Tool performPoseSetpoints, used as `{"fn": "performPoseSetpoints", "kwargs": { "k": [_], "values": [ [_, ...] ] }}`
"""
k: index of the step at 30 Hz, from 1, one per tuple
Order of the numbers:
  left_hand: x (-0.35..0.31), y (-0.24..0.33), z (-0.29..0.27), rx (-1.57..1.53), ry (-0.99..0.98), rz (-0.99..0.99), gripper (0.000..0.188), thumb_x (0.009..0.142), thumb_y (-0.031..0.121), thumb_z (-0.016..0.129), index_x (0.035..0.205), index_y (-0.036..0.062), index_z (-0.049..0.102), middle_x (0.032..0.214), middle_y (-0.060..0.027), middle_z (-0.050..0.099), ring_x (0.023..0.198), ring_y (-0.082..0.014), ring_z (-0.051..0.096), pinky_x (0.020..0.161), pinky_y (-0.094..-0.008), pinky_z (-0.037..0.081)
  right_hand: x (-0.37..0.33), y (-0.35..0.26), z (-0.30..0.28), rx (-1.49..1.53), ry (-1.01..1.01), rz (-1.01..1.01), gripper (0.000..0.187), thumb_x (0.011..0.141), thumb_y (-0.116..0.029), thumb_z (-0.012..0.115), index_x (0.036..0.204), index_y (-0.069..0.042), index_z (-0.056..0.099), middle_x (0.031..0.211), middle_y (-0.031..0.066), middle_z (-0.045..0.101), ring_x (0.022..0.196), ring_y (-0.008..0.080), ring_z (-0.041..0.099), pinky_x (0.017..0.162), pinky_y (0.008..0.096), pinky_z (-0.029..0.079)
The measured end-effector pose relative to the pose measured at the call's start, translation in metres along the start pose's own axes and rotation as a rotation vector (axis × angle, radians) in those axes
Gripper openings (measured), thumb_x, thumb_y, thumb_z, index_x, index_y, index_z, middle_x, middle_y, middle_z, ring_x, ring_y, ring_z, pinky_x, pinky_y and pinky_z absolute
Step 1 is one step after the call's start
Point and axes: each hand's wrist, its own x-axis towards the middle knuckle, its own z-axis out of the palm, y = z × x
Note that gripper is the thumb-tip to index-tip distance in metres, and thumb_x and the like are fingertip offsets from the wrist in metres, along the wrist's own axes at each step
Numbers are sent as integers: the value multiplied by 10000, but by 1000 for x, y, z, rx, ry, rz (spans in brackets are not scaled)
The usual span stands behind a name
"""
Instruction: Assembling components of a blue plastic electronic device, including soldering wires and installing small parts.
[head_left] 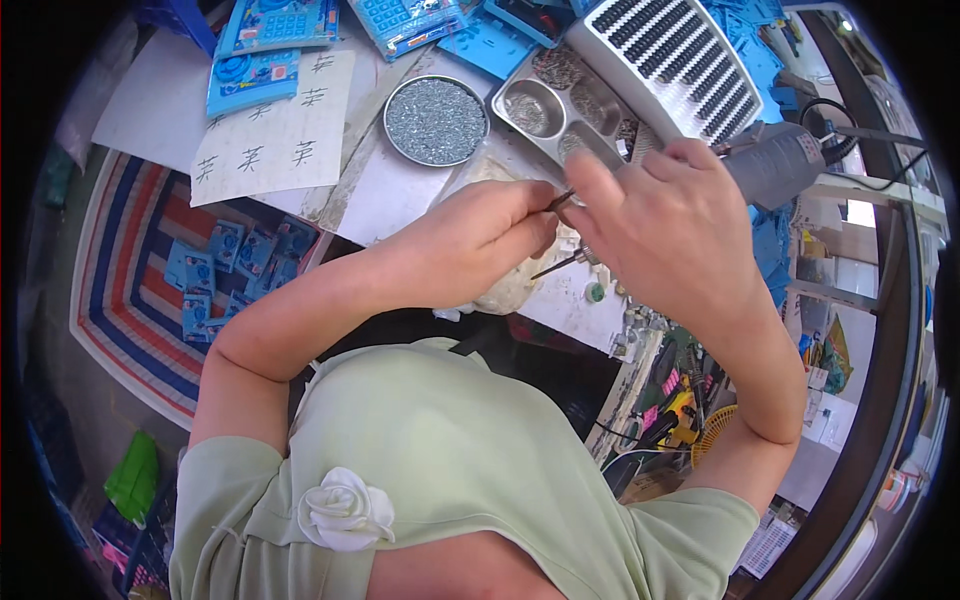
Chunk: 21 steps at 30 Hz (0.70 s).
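Observation:
My left hand (490,240) is closed, its thumb and fingers pinched on a thin dark rod (561,201). The rod's other end meets my right hand (670,220), whose fingers are curled at it. A grey corded power tool (770,165) shows behind my right hand. From under that hand sticks a thin pointed bit (556,267), in line with the tool and aimed down-left. My right palm hides the middle of the tool, so whether it is gripped cannot be told. Below my hands lies a pale, crumpled bag (505,290).
Beyond my hands stand a round tin of small silvery pieces (437,120) and a metal tray with round cups (533,108). A slotted white-and-black rack (670,65) is at the back right. Blue packaged toys (275,25) lie back left, others in a striped-lined bin (150,330).

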Motion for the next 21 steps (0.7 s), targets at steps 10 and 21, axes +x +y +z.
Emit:
{"fn": "performPoseSetpoints", "kwargs": {
  "k": [10,21],
  "values": [
    [-5,13,-8,-21,-43,-136,201,1041,113,500,1089,-11,650,841,-38,685,559,-63,517,526,-220,458,-10,4,-13,34,-82,-78,103,727,-122,653,773,-133,560,558,13,560,593,202,635,691,337,456],
    [-27,-1,6,-503,-212,-230,305,1054,104,468,1279,-61,591,1056,-152,742,607,-102,629,589,-224,492,-3,11,-15,25,47,3,114,762,-118,654,766,-119,541,564,20,567,590,223,641,700,353,504]
  ]
}}
